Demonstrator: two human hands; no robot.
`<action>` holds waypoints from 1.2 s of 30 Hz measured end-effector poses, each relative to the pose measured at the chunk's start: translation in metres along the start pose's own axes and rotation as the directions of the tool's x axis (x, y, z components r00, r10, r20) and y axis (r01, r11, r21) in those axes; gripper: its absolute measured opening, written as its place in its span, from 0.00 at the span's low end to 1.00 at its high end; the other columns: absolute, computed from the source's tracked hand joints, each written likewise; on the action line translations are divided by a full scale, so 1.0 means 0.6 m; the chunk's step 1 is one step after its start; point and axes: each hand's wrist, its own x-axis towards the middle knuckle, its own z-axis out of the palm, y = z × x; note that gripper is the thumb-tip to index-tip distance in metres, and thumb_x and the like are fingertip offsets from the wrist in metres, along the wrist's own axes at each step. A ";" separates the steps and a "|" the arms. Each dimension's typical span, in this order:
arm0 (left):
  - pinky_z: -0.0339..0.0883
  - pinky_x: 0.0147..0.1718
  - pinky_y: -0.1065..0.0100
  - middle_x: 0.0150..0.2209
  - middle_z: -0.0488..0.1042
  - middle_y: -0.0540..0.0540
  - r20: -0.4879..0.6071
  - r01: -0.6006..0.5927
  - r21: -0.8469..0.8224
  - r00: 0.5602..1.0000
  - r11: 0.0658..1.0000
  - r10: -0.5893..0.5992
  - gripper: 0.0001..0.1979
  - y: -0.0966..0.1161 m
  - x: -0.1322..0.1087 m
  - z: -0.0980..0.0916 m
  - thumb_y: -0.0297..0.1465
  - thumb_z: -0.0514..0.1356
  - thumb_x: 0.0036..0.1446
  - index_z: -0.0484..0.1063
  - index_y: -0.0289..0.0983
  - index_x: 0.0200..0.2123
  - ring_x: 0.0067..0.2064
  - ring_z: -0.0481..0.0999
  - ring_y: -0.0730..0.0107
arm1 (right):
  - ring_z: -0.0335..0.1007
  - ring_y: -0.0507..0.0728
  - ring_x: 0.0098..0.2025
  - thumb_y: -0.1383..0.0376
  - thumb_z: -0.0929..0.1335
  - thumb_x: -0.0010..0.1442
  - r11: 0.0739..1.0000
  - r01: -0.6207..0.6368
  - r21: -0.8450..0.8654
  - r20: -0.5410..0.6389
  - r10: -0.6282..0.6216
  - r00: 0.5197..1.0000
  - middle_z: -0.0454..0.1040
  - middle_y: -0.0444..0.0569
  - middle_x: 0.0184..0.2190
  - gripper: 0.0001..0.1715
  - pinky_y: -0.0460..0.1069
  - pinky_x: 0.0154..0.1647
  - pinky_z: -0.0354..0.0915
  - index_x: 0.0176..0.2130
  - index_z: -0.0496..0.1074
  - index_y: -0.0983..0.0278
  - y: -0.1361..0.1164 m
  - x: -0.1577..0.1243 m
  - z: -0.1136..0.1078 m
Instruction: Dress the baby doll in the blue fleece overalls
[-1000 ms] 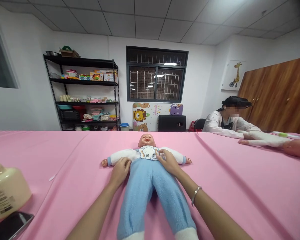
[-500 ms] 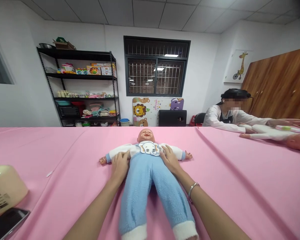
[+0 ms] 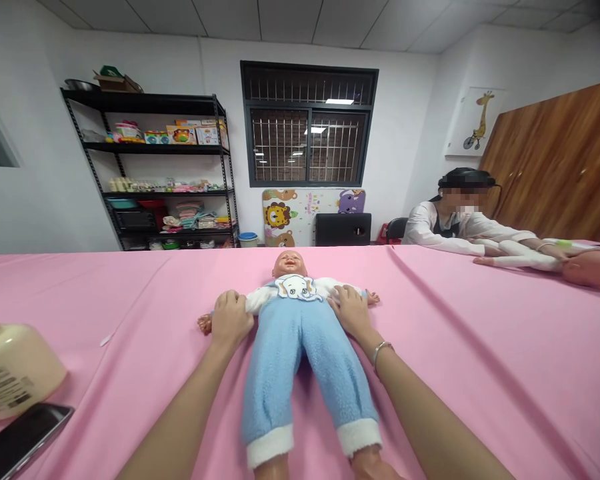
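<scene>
A baby doll in a blue fleece romper with an elephant bib lies on its back on the pink table cover, head away from me. My left hand is closed around the doll's white-sleeved arm on my left. On the other side, my right hand, with a silver bracelet at the wrist, grips the doll's other upper arm. Both of the doll's bare feet show at the bottom edge.
A cream bottle and a dark phone lie at the near left. At the far right a seated person handles another doll. Behind stand a black shelf rack, a window and a wooden cabinet.
My hands slid outward from the doll's torso onto its arms. The doll now lies closer to me, so its cuffs and feet come into view.
</scene>
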 end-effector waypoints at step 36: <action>0.61 0.39 0.66 0.42 0.67 0.43 0.149 -0.092 -0.289 0.979 0.953 0.139 0.13 0.034 -0.004 -0.014 0.25 0.43 0.60 0.64 0.36 0.43 0.43 0.68 0.63 | 0.66 0.54 0.41 0.73 0.58 0.54 0.886 0.023 0.463 0.193 -0.126 0.973 0.70 0.49 0.43 0.19 0.46 0.41 0.60 0.44 0.67 0.62 -0.029 0.032 -0.036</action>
